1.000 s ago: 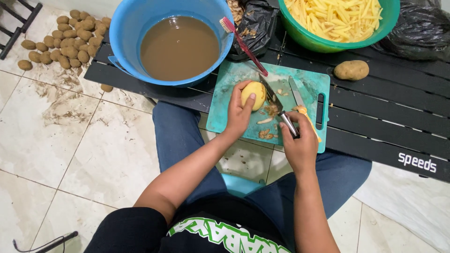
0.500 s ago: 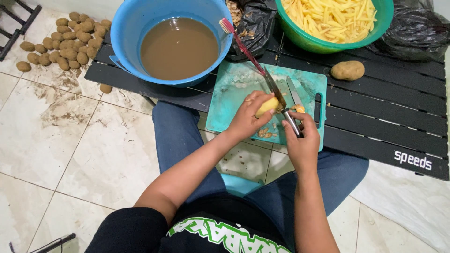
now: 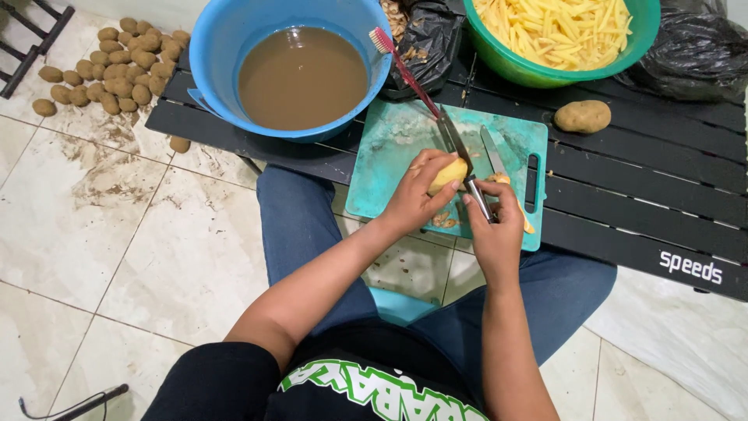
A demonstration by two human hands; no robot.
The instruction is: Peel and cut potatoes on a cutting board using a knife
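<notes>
Left hand [image 3: 413, 204] fingers pinch the peeled potato [image 3: 448, 175], apparently lying up-right; right hand [image 3: 492, 226] grips the knife [image 3: 465, 168].

Colour key. The slatted surface [image 3: 623, 179] is showing black. The cutting board [image 3: 389, 148] near its front edge is appearing teal. The peeled potato [image 3: 449, 173] is showing pale yellow; the whole potato [image 3: 582, 116] is showing tan-brown. The bowl [image 3: 226, 47] at the back left is appearing bright blue, its water [image 3: 302, 76] muddy brown. The toothbrush [image 3: 401, 66] is showing a red handle. The second bowl [image 3: 538, 74] is appearing green, its cut strips [image 3: 557, 31] yellow. The bags [image 3: 425, 39] are appearing black. The floor [image 3: 93, 226] is showing cream tiles with brown smears; the trousers [image 3: 300, 226] are showing blue.
</notes>
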